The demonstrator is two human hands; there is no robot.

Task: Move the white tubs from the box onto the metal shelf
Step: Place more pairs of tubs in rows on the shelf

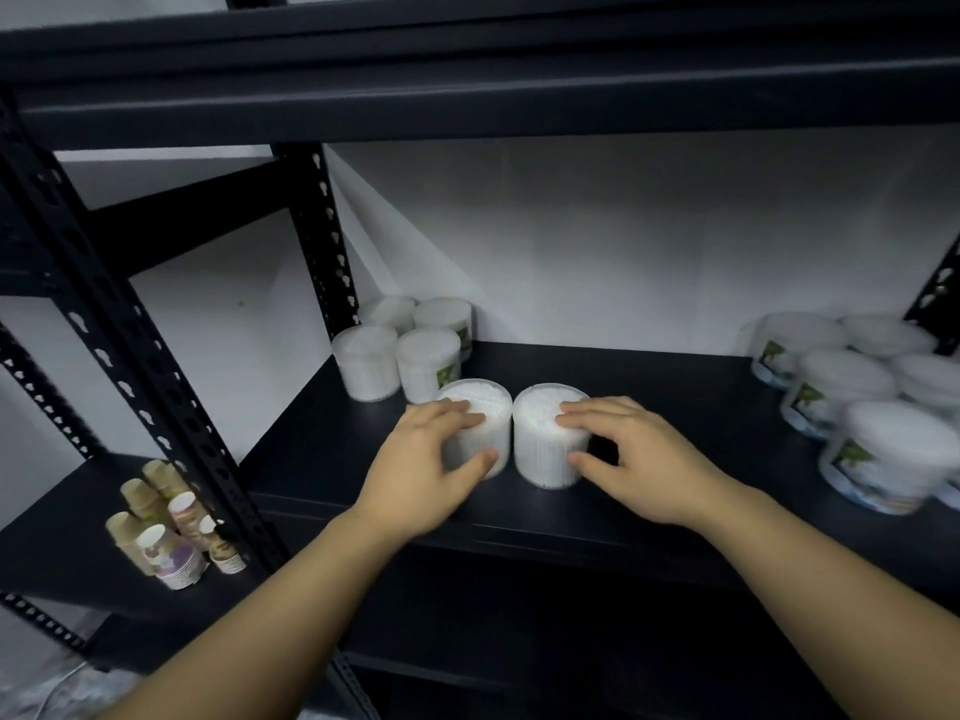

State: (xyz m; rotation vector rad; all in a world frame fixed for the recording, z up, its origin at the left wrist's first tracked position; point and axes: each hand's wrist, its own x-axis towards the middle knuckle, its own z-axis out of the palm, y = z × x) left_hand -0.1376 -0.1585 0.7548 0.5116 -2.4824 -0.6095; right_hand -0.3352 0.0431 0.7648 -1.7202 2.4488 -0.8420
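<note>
While both tubs stand on the shelf [649, 387] near its front edge, you look to be at the set-down step, with release the next thing to do. Your left hand [421, 475] grips the left tub [480, 407]: fingers curl over its lid, thumb presses its near wall. Your right hand [644, 459] holds the right tub [545, 433] the same way, fingers on the lid and thumb against the side. The two tubs sit just beside each other, nearly touching, upright. Farther back on the left, four tubs [410, 350] already form a cluster against the wall, and more labelled tubs [852, 402] are grouped at the right end. The next move likely calls for sliding this pair back toward the left cluster, or simply opening both hands straight up so neither tub tips or gets dragged off the front lip. The box is not in view, so you cannot judge how many tubs remain. Paper cups [166, 532] stand on the lower shelf to the left, well apart from your work.
</note>
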